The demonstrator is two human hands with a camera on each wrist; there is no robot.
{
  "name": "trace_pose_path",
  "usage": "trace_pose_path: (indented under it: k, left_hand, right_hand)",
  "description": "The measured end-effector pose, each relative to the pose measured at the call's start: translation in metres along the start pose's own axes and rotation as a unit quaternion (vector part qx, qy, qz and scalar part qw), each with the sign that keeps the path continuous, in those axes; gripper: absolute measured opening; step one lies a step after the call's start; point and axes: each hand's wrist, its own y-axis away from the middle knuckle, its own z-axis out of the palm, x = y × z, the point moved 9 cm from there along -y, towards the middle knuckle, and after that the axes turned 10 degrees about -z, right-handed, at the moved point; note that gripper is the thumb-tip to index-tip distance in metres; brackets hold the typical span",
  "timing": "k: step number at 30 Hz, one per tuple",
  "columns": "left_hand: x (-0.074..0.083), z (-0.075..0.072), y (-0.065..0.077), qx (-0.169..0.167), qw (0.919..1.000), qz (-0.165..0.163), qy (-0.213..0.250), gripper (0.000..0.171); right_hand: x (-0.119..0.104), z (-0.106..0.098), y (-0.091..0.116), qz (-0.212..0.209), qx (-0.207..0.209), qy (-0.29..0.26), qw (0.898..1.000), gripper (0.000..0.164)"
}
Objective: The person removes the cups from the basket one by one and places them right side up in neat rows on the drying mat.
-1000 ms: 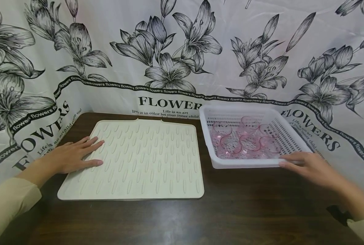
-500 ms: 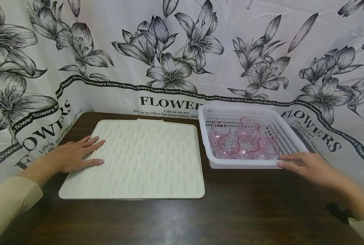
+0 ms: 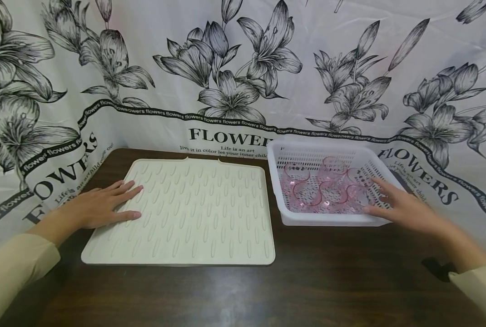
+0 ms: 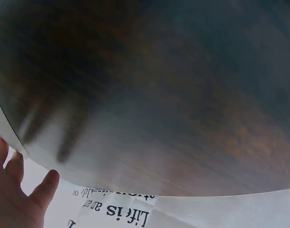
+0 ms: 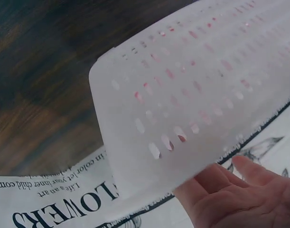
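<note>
Pink cups (image 3: 334, 193) just L of R hand (image 3: 410, 210) (nearer), fingers parted; L hand (image 3: 97, 207) spread on mat (image 3: 198, 218); both empty

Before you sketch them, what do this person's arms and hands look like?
The left sleeve and right sleeve are plain pale cream. The left hand and right hand show no gloves or rings. A small dark thing shows near the right sleeve, too unclear to identify.

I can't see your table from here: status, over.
Left hand on cream mat. Right hand at near right corner of white basket. Pink cups inside. Nothing seen blocking.
</note>
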Motion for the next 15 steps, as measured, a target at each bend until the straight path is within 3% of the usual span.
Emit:
trace_pose_path:
  k: [15]
  left_hand:
    - [0.0, 0.001, 0.0, -0.007, 1.0, -0.002, 0.005, 0.091]
  right_hand:
    - [0.005, 0.011, -0.019, 0.01, -0.004, 0.008, 1.0, 0.098]
